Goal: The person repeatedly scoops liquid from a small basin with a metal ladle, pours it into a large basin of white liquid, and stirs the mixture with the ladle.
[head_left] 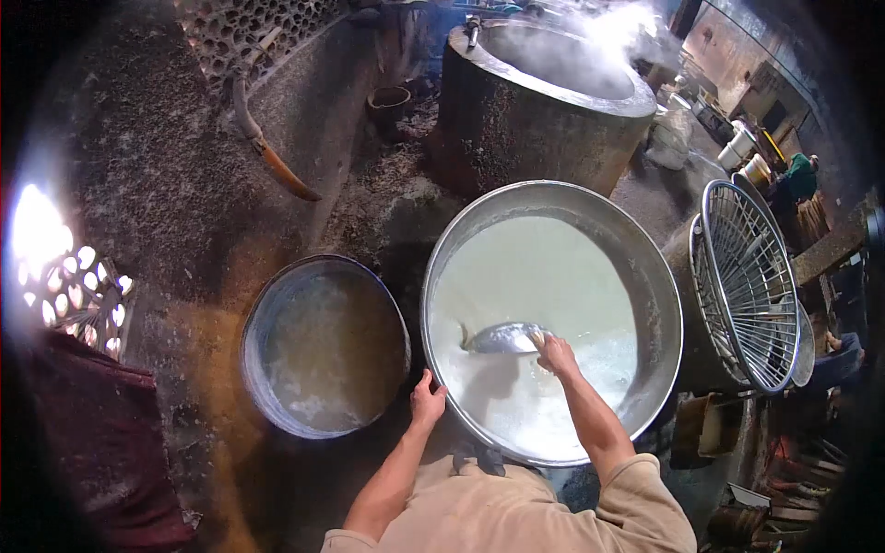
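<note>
A wide metal pot (659, 323) full of milky white liquid (544, 267) stands right in front of me. My right hand (555, 355) is closed on the near edge of a shiny metal bowl (505, 337). The bowl is tilted and partly sunk in the liquid, so its lower side is hidden. Against the left side of the pot's rim rests my left hand (427, 402), gripping it from outside with the thumb and a finger showing. Foam lies on the liquid at the near right.
A second round tub (253, 355) with cloudy brownish liquid stands at left. Behind the pot rises a round stove-like vat (544, 120), steaming. A slatted metal basket (751, 276) leans at right. A dark red cloth (101, 442) hangs at lower left. Another person (800, 175) is far right.
</note>
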A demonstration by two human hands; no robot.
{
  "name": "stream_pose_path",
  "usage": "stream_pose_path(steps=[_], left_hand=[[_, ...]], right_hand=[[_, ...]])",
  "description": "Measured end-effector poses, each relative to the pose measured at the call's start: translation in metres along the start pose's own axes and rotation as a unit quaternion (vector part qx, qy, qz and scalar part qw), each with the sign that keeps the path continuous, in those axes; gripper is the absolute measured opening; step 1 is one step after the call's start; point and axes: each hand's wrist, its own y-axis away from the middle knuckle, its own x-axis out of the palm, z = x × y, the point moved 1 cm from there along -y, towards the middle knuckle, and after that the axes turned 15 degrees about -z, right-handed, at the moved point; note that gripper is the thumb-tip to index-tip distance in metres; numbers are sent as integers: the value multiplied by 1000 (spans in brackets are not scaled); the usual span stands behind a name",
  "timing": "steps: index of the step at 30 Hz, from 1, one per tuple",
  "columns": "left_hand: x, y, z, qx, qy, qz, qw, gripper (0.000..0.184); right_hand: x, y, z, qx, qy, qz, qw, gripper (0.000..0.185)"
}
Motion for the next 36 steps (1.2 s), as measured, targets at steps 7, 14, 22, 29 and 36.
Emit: stream_pose_path(steps=[7, 14, 22, 29, 36], left_hand=[[13, -3, 13, 48, -31, -41, 998, 65], [17, 3, 9, 58, 6, -64, 996, 62], [36, -12, 37, 22, 76, -50, 996, 60], [24, 6, 2, 5, 86, -32, 996, 60], [30, 1, 12, -3, 123, -31, 992, 62]], right_hand=[[0, 62, -67, 47, 12, 35, 998, 33], [-28, 131, -146, 113, -25, 52, 992, 29], [-168, 175, -192, 69, -83, -27, 994, 51], [-200, 120, -232, 131, -127, -155, 971, 51], [-91, 45, -246, 238, -146, -149, 949, 34]])
